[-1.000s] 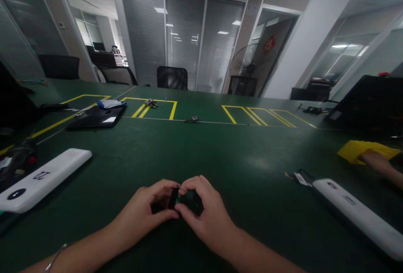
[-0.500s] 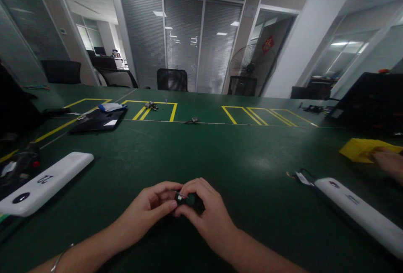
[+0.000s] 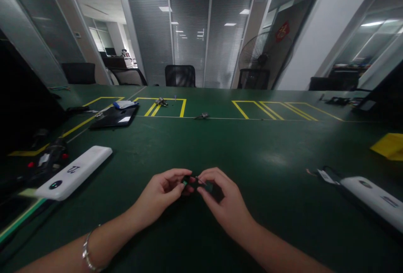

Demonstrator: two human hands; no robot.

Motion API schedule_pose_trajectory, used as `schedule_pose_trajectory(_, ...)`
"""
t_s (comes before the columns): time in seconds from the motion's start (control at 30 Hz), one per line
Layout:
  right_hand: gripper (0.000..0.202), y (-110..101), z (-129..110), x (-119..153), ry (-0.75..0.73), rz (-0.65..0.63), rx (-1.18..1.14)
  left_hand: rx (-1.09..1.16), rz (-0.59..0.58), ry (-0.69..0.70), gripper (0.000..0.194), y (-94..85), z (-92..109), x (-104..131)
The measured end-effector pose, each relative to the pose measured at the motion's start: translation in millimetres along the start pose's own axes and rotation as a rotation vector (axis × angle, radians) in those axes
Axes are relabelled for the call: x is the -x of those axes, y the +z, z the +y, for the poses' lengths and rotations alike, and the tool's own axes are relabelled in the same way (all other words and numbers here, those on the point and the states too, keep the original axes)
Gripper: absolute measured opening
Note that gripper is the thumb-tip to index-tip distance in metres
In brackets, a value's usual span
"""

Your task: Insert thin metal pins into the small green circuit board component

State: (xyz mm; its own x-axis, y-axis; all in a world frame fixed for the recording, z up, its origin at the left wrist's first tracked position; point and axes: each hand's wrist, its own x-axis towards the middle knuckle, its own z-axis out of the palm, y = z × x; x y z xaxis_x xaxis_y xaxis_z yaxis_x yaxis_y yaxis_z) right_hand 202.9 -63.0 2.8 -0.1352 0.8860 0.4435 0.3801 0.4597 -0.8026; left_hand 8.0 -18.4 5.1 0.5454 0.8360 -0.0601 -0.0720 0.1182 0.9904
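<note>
Over the near middle of the green table, my left hand pinches a small dark piece with a greenish glint between thumb and forefinger. Facing it, my right hand has its fingers closed around a small black part, from which a thin, pale, pin-like bit points toward the left hand. A narrow gap shows between the two pieces. Both are small and partly covered by fingers, so I cannot make out their exact kind.
White numbered bars lie at left and right. Farther back are a black folder with a blue-white packet, a metal cluster, a small dark object and yellow tape outlines. A yellow item sits at the right edge.
My hands have drawn apart, and the dark piece in the left is now separate from the part in the right. The view has turned left; the other person's hand at right is out of frame.
</note>
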Motion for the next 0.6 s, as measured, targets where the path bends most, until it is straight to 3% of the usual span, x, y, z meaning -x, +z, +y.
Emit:
schedule_pose_trajectory(0.2, 0.01, -0.4, 3.4, -2.1, 0.056, -0.021, 0.015, -0.057, 0.03, 0.014, 0.032, -3.5, 3.1, 0.2)
schedule_pose_trajectory(0.43, 0.006, -0.6, -0.3, -3.1, 0.1, -0.033, 0.031, -0.053, -0.046, 0.023, 0.041, -3.4, 2.5, -1.9)
schedule_pose_trajectory(0.6, 0.018, -4.2, -3.6, -2.4, 0.11, -0.112, 0.086, -0.137, -0.008, 0.035, 0.028, -4.6, 4.3, -1.8)
